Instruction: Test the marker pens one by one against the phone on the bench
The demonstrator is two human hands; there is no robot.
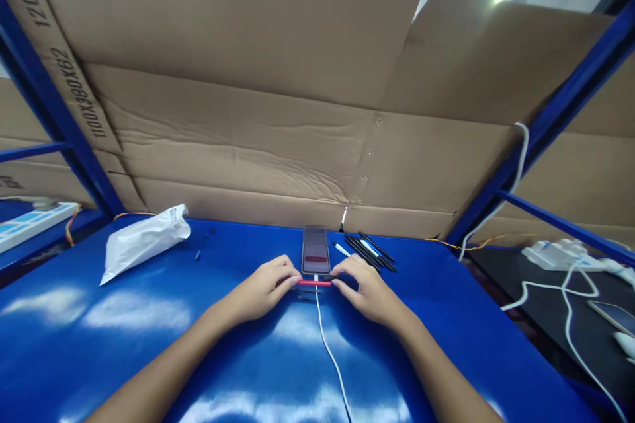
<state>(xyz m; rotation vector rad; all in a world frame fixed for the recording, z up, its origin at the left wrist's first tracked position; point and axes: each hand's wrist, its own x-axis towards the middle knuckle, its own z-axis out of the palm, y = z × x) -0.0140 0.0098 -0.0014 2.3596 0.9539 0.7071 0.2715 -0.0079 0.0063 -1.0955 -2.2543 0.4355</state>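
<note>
- Left hand (262, 291) and right hand (370, 292) each pinch one end of a red pen (314, 283), held level just in front of the phone (315, 250) on the table (149, 344).
- It may be only a refill; it is too small to tell.
- Likely light, thin, stiff and smooth, so it is best gripped at the ends.
- Black pens (371, 251) lie right of the phone.

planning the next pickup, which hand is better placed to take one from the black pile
Probably the right: both hands pinch the red stick, but the right hand sits just beside the black pile, the left hand across the phone from it.
</note>
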